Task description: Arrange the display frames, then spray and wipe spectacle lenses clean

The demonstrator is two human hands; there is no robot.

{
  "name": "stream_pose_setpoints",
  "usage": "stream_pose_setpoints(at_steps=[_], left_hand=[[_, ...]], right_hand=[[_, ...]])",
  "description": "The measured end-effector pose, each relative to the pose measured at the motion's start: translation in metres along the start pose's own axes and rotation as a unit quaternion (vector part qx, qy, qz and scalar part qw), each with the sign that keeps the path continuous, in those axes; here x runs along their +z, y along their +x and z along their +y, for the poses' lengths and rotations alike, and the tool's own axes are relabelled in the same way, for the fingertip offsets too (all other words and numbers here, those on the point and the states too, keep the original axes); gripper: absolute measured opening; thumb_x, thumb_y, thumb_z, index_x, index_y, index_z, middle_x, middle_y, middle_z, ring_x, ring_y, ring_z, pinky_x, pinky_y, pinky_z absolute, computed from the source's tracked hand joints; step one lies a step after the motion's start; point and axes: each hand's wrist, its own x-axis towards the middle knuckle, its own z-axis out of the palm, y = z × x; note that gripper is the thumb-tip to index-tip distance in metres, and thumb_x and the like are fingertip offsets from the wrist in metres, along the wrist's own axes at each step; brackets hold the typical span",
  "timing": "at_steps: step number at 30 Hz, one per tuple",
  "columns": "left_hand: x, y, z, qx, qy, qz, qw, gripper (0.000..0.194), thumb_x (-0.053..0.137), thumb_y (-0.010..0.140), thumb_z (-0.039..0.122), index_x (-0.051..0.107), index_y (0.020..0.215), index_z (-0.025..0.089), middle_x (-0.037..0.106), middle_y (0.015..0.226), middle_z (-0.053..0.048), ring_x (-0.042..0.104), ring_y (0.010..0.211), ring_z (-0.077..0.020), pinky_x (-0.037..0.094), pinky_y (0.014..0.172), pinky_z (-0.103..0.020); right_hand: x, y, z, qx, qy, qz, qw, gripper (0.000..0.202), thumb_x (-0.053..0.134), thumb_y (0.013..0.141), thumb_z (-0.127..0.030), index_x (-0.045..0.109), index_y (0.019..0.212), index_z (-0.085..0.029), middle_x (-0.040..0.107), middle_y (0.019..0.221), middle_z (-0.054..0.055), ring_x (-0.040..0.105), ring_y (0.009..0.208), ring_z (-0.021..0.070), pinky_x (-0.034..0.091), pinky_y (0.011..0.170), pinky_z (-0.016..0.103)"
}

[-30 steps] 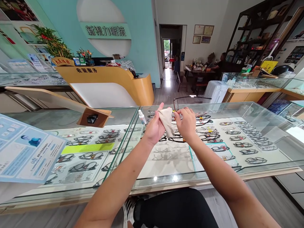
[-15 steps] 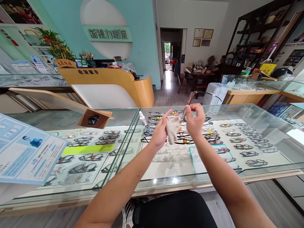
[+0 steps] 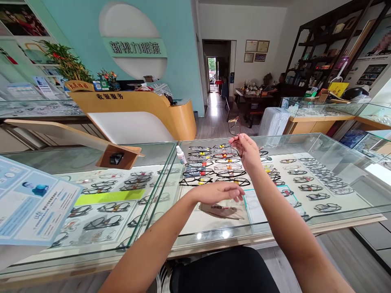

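My right hand [image 3: 249, 151] is raised above the far part of the glass-topped table [image 3: 195, 228], thumb and fingers pinched closed on the reddish-brown glasses [image 3: 235, 127], with one lens standing upright above my fingertips. My left hand [image 3: 217, 193] is lower and nearer to me, palm turned down, fingers loosely spread and slightly bent, with nothing gripped in it. Right beneath it the beige cloth [image 3: 220, 211] lies crumpled, some dark print showing; I can't tell whether my fingers touch it. Rows of display frames [image 3: 233, 182] sit beyond my left hand, several with yellow or red tags, and more stand in columns off to the right. The small white spray bottle [image 3: 181, 155] is upright to the left of those rows, close to the glass seam. A turquoise-edged sheet [image 3: 255, 206] is just right of the cloth, partly behind my right forearm. Over on the left are the open wooden box [image 3: 106, 159] with a small black thing inside and the blue-and-white leaflet [image 3: 39, 203], which leans in at the edge of my view.
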Motion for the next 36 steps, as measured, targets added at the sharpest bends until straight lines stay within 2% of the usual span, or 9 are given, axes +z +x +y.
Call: stream_pose_setpoints(at_steps=[3,6,8,13,18,25,28,31,36], left_hand=[[-0.012,0.002,-0.004,0.051,0.045,0.249,0.966,0.045,0.064,0.108,0.064,0.083,0.110,0.024,0.083,0.111,-0.012,0.077,0.104,-0.0285,0.061,0.097,-0.040],[-0.026,0.000,-0.009,0.124,0.186,0.528,0.819,0.037,0.076,0.101,0.057,0.080,0.117,0.024,0.079,0.123,-0.014,0.071,0.120,-0.0334,0.053,0.112,-0.047],[-0.034,-0.003,-0.013,0.159,0.256,0.602,0.739,0.053,0.085,0.093,0.055,0.075,0.135,0.024,0.073,0.144,-0.017,0.062,0.140,-0.0387,0.042,0.127,-0.052],[-0.045,-0.005,-0.023,0.160,0.315,0.592,0.725,0.089,0.095,0.080,0.063,0.066,0.155,0.025,0.065,0.162,-0.020,0.050,0.157,-0.0464,0.025,0.136,-0.057],[-0.047,-0.005,-0.028,0.150,0.336,0.579,0.727,0.075,0.092,0.085,0.065,0.073,0.146,0.027,0.077,0.146,-0.017,0.061,0.146,-0.0449,0.032,0.130,-0.055],[-0.050,-0.006,-0.037,0.161,0.465,0.581,0.648,0.064,0.082,0.096,0.066,0.073,0.143,0.023,0.082,0.137,-0.015,0.071,0.134,-0.0384,0.043,0.119,-0.051],[-0.051,-0.007,-0.040,0.175,0.493,0.591,0.614,0.063,0.081,0.098,0.065,0.071,0.144,0.023,0.082,0.136,-0.015,0.074,0.130,-0.0366,0.045,0.116,-0.050],[-0.061,-0.005,-0.032,0.198,0.502,0.616,0.574,0.064,0.086,0.094,0.064,0.070,0.142,0.024,0.083,0.132,-0.014,0.075,0.126,-0.0369,0.047,0.113,-0.051],[-0.091,0.007,0.030,0.273,0.469,0.637,0.547,0.070,0.093,0.085,0.063,0.069,0.140,0.028,0.080,0.134,-0.012,0.072,0.131,-0.0398,0.046,0.118,-0.058]], right_hand=[[0.000,-0.001,-0.002,0.008,-0.002,-0.016,1.000,0.050,0.087,0.081,-0.074,0.065,0.086,-0.029,0.078,0.089,0.005,0.069,0.090,0.0229,0.057,0.085,0.036],[-0.001,-0.003,-0.004,0.019,-0.027,-0.067,0.997,0.051,0.088,0.081,-0.075,0.068,0.081,-0.028,0.076,0.079,0.003,0.065,0.080,0.0212,0.054,0.085,0.036],[-0.002,-0.004,-0.005,0.025,-0.068,-0.115,0.991,0.053,0.087,0.081,-0.077,0.070,0.077,-0.027,0.076,0.075,0.003,0.065,0.079,0.0219,0.053,0.086,0.038],[-0.005,-0.005,-0.005,0.040,-0.144,-0.220,0.964,0.058,0.083,0.085,-0.080,0.072,0.072,-0.025,0.078,0.073,0.004,0.065,0.079,0.0219,0.050,0.088,0.038],[-0.009,-0.003,-0.001,0.037,-0.176,-0.265,0.947,0.058,0.078,0.092,-0.078,0.071,0.074,-0.023,0.079,0.076,0.004,0.067,0.079,0.0212,0.048,0.086,0.036],[-0.009,-0.005,0.001,0.007,-0.247,-0.273,0.930,0.058,0.070,0.098,-0.076,0.072,0.074,-0.023,0.080,0.080,0.004,0.067,0.081,0.0215,0.049,0.086,0.036],[-0.008,-0.003,0.003,-0.052,-0.225,-0.174,0.957,0.050,0.069,0.100,-0.070,0.074,0.081,-0.024,0.080,0.085,0.004,0.070,0.088,0.0229,0.052,0.089,0.037],[-0.015,0.006,0.006,-0.125,-0.157,0.043,0.979,0.037,0.070,0.098,-0.061,0.073,0.097,-0.025,0.078,0.088,0.004,0.071,0.093,0.0231,0.055,0.092,0.038],[-0.036,0.023,0.015,-0.101,-0.113,0.268,0.952,0.035,0.059,0.102,-0.061,0.059,0.102,-0.026,0.065,0.075,-0.002,0.061,0.075,0.0180,0.051,0.076,0.033]])
